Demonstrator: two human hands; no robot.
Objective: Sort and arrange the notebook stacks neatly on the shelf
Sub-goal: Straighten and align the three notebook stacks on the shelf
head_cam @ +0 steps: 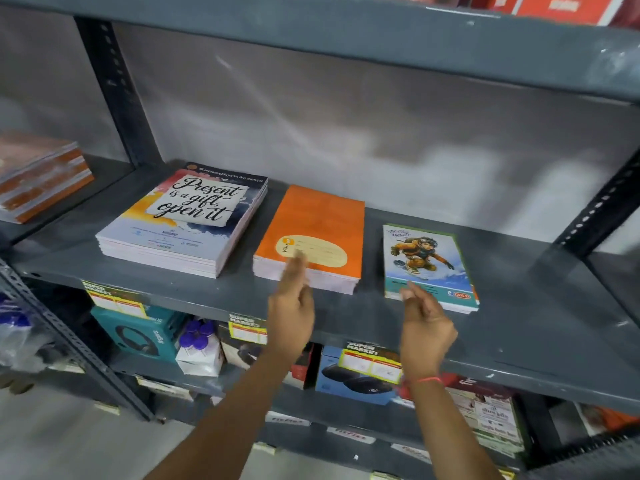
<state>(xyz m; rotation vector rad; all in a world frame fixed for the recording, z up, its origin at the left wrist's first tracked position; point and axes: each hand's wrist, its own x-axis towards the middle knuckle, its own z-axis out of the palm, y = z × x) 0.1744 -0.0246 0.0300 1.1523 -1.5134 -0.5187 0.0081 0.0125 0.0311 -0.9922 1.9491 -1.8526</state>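
From the head view, we are looking down at a grey metal shelf (519, 341) carrying three notebook stacks side by side, each apart from its neighbour. The lettered stack (183, 220) is sitting at the left, turned slightly askew, its near corner lying close to the shelf's front edge. The orange stack (315, 230) is lying in the middle, and the snowboarder stack (427, 265) is resting to its right, thinner and tilted a little clockwise. Bare shelf is stretching wide to the right of that last stack, and more is running behind all three toward the back wall.

We are reaching our left hand (291, 313) over the front edge, fingers extended and loosely spread, tips overlapping the orange stack's near edge; it is gripping nothing. Our right hand (427, 327) is hovering at the near left corner of the snowboarder stack, fingers loosely curled and holding nothing; whether they are touching the cover we cannot tell. A separate orange-edged pile (38, 174) is sitting in the neighbouring bay at far left.
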